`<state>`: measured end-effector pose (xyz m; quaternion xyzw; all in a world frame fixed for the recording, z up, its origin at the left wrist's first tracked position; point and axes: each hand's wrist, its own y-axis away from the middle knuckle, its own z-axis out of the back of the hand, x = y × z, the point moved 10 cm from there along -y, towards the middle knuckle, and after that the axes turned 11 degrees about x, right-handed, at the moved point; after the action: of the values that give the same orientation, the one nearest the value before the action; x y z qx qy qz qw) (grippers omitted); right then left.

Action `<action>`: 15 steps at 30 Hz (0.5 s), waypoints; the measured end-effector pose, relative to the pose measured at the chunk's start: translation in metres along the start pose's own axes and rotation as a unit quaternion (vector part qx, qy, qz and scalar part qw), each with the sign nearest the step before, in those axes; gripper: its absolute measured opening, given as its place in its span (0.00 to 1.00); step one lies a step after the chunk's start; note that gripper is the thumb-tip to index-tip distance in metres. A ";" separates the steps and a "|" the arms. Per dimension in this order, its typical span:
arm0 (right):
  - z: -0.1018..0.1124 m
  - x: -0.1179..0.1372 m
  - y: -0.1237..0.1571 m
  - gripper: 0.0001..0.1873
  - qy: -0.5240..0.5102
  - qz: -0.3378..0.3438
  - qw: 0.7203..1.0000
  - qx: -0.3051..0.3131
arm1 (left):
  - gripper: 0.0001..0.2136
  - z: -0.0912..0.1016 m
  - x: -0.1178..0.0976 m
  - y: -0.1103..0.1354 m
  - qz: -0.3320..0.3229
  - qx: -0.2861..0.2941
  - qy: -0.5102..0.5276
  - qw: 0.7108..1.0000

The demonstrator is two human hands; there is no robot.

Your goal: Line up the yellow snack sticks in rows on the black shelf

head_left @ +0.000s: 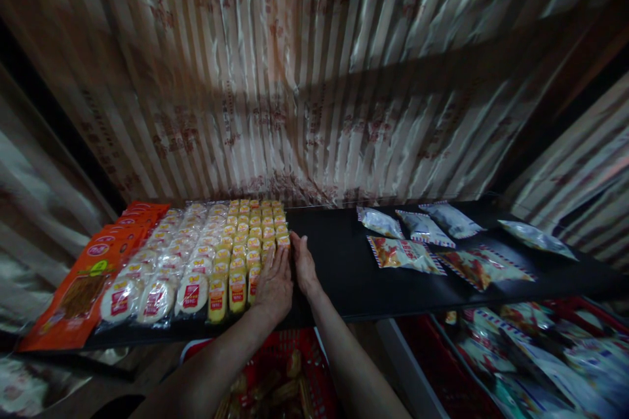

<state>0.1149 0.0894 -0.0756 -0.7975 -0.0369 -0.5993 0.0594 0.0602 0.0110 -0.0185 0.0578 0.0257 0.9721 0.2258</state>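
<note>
As left hand [274,285] rests, six bags [403,254] lie (right).

1. This is a small shop or stall: a black display shelf [344,275] carries wrapped snacks in stock quantities.
2. Just left of the fingers [281,256], yellow packets [250,236], round white cakes [162,268] and orange packs [93,268] lie in tight rows.
3. Right of the fingers, well apart, striped sachets [417,242] lie spread out.
4. Below them, a red basket [314,353] and a lower tier [540,353] hold more packaged goods.

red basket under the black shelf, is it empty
No, the red basket holds brownish wrapped snacks, visible between the person's two forearms.
</note>
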 end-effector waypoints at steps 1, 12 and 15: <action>0.001 0.001 0.000 0.40 0.000 0.002 1.000 -0.008 | 0.26 0.001 0.000 0.001 -0.001 -0.007 0.001 1.000; 0.015 -0.002 -0.018 0.41 0.063 -0.017 0.997 -0.041 | 0.24 0.009 -0.002 0.008 -0.024 -0.064 0.028 0.997; 0.018 -0.003 -0.028 0.40 0.066 -0.010 0.997 -0.039 | 0.25 0.007 -0.001 0.004 -0.018 -0.074 0.031 0.997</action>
<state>0.1280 0.1195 -0.0817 -0.7577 -0.0172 -0.6520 0.0246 0.0607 0.0074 -0.0112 0.0100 -0.0385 0.9684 0.2461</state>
